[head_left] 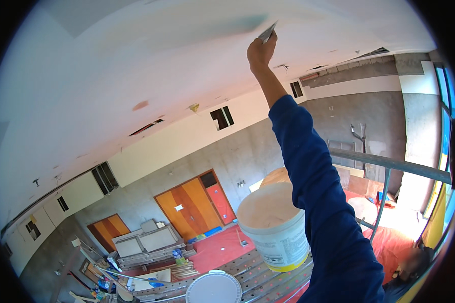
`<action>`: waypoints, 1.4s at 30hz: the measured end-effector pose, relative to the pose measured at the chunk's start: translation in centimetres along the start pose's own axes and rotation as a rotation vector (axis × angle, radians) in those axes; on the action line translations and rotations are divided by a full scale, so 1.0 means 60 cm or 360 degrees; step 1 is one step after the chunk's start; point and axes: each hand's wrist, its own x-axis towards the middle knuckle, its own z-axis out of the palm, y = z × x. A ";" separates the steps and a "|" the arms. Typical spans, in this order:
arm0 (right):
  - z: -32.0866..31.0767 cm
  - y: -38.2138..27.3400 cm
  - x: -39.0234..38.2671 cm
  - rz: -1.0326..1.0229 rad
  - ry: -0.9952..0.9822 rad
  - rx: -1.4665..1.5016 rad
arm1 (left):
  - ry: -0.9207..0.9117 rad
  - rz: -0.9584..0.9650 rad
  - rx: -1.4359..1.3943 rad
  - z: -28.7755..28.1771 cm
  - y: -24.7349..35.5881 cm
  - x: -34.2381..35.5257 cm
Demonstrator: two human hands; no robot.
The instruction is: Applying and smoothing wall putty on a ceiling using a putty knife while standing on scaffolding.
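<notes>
My right hand (262, 50) is raised on an outstretched arm in a blue sleeve, its fingers closed on a flat metal-bladed scraper (267, 31) held at the white ceiling (136, 60). A faint greenish smear runs along the ceiling left of the blade. Below, partly behind my arm, a white plastic bucket (273, 242) with a pale, dusty top stands on a perforated metal platform (247, 275). A round grey lid (212, 290) lies near it. My left hand is out of view.
A scaffold rail (389, 162) crosses at the right, with a person (409, 272) low at the right edge. Far below are wooden doors (184, 212), stacked boards (139, 237), red floor covering (212, 250) and assorted materials. Ceiling openings and dangling wires lie around the work area.
</notes>
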 end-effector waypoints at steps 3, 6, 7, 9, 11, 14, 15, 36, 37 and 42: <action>0.036 0.001 -0.005 -0.0303 0.0006 -0.0157 | -0.0086 0.0029 0.0071 0.021 0.011 -0.006; 0.105 -0.065 -0.114 -0.0259 -0.0098 0.0026 | 0.0026 0.0074 0.0029 0.017 -0.011 -0.006; 0.125 -0.094 -0.153 -0.0247 -0.0121 0.0042 | 0.0027 0.0074 0.0027 0.022 -0.006 -0.008; 0.157 -0.162 -0.241 -0.0195 -0.0283 0.0163 | -0.0103 0.0113 -0.0122 0.040 0.009 -0.017; 0.172 -0.217 -0.304 -0.0257 -0.0351 0.0227 | -0.0104 0.0092 -0.0143 0.045 0.002 -0.011; 0.146 -0.250 -0.327 -0.0209 -0.0663 0.0445 | -0.0129 -0.0296 -0.0698 0.055 0.018 -0.006; 0.127 -0.254 -0.321 -0.0230 -0.0656 0.0390 | -0.0139 -0.0660 -0.1227 0.053 0.025 -0.006; 0.110 -0.201 -0.289 -0.0255 -0.0527 0.0273 | -0.0031 -0.0013 -0.0323 -0.002 -0.048 -0.001; 0.090 -0.154 -0.248 -0.0367 -0.0352 0.0227 | -0.0046 -0.0009 -0.0325 0.005 -0.043 -0.004; 0.011 -0.020 -0.053 -0.0228 0.0071 -0.0348 | -0.0092 0.0130 0.0122 0.003 -0.031 -0.022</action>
